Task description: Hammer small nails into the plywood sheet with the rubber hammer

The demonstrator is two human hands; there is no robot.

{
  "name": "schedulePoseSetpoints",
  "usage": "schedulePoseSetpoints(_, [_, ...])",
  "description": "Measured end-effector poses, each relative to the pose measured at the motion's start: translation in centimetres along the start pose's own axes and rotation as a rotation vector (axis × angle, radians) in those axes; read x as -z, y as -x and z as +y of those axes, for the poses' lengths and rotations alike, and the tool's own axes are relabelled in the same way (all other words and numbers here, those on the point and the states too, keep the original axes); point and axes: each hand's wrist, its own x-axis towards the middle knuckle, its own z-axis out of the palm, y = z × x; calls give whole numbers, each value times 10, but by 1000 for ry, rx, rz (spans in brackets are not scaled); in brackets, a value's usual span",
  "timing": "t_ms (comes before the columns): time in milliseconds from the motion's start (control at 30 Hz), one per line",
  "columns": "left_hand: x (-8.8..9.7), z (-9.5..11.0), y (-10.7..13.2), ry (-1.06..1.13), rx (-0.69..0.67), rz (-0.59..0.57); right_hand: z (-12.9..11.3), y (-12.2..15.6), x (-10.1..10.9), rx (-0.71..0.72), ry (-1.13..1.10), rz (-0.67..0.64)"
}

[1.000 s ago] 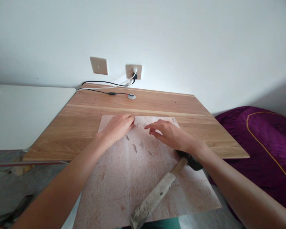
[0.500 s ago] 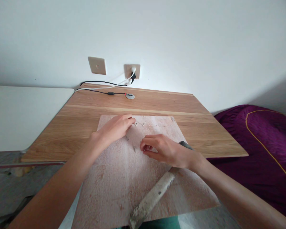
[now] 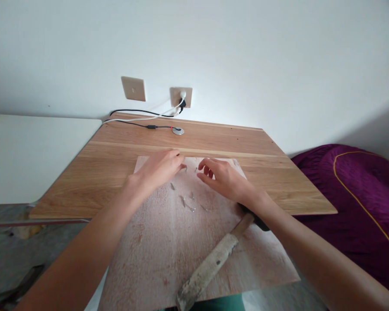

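Note:
A thin plywood sheet [image 3: 168,246] lies on the wooden table [image 3: 116,151] and overhangs its near edge. Several small nails [image 3: 188,201] are scattered on the sheet. My left hand [image 3: 160,168] rests at the sheet's far edge with fingers curled together, fingertips pinched near a nail; what they hold is too small to name. My right hand [image 3: 222,179] hovers just right of it, fingers loosely spread above the nails near the far edge. A hammer [image 3: 214,261] with a worn pale handle lies diagonally on the sheet under my right forearm, its dark head partly hidden.
Black and white cables [image 3: 142,119] run along the table's back edge to a wall socket [image 3: 180,96]. A round metal grommet [image 3: 178,131] sits near them. A white surface [image 3: 29,151] adjoins on the left, a purple cushion [image 3: 356,194] on the right.
My right hand, closed over the nails near the sheet's middle half a second ago, has moved back up toward the far edge and opened. My left hand has stayed put.

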Motion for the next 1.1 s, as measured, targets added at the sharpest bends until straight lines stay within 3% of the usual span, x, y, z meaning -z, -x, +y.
schedulePoseSetpoints(100, [3,1,4,162,55,71,0,-13,-3,-92,173,6])
schedulePoseSetpoints(267, [8,10,34,506,118,200,-8,-24,-7,-183,441,-162])
schedulePoseSetpoints(467, [11,32,71,697,141,167,-10,-31,-14,-110,551,-271])
schedulePoseSetpoints(767, [-4,42,90,696,114,127,-12,-35,-17,-81,568,-283])
schedulePoseSetpoints(1100, [-4,47,109,668,120,107,-20,-41,-13,-43,570,-306])
